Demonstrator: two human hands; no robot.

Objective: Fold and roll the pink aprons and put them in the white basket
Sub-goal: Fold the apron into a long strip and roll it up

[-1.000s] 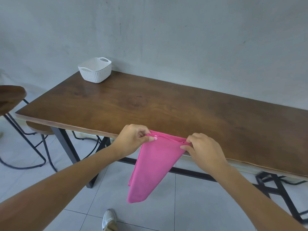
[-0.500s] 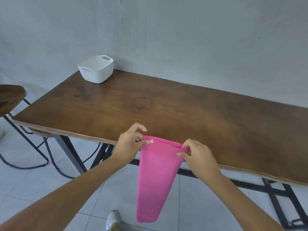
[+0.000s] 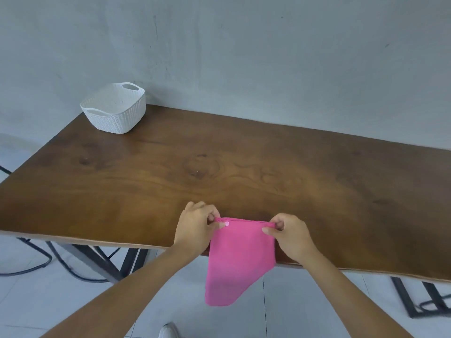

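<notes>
Half a second ago I held the pink apron out in front of the table's near edge, and the whole strip hung free over the floor. Now both hands have come forward over the wooden table, so the apron's top edge lies above the tabletop and only its lower part droops past the edge. The round stool seat that showed at the far left is gone from view, and the white basket has kept its place at the table's far left corner, against the grey wall and well apart from the apron. By count there is one apron, folded into a narrow strip, one basket with two handle slots, one table and two hands. My left hand pinches the apron's top left corner between thumb and curled fingers, and my right hand pinches the top right corner the same way — the edge runs taut between them. My fingertips are tucked behind the cloth, so I cannot see how many layers they hold. A small pale dot by my left thumb could be a snap or a nail; I cannot tell. The basket's near wall hides most of its inside, the table's right end is cut off, and only the toe of one shoe shows at the bottom.
</notes>
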